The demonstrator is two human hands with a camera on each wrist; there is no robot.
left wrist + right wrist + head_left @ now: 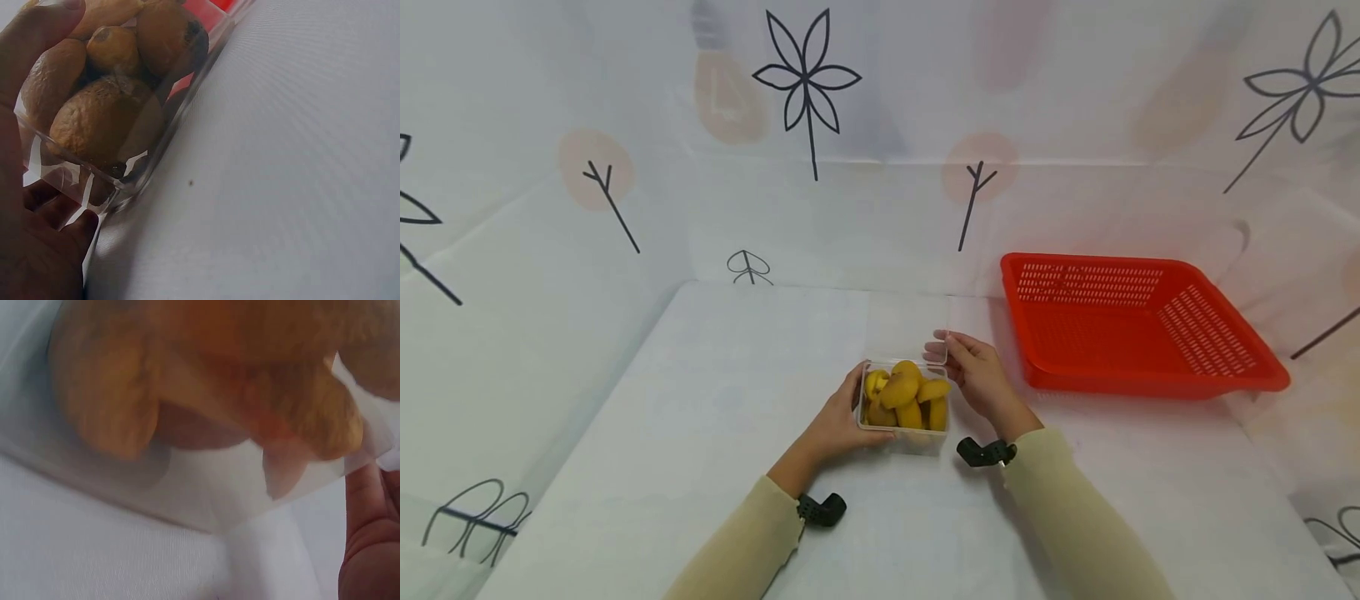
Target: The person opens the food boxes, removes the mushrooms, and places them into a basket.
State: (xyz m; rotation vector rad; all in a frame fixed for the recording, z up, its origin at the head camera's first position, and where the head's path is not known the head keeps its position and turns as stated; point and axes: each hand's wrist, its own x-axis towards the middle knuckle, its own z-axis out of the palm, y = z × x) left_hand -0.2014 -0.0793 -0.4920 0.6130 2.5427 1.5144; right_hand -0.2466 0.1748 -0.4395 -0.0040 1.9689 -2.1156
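A clear plastic box filled with yellow mushrooms stands on the white table, its lid raised at the back. My left hand grips the box from the left; in the left wrist view the thumb lies over the near side and the fingers curl beneath a corner. With my right hand I pinch the lid's right edge between thumb and fingers, some of which show through the clear plastic. Mushroom stems appear blurred through the box wall in the right wrist view, beside my right fingers.
To the right, near the back of the table, stands a red perforated plastic basket. White cloth with line-drawn plants hangs behind and at the sides. The white tabletop stretches around the box.
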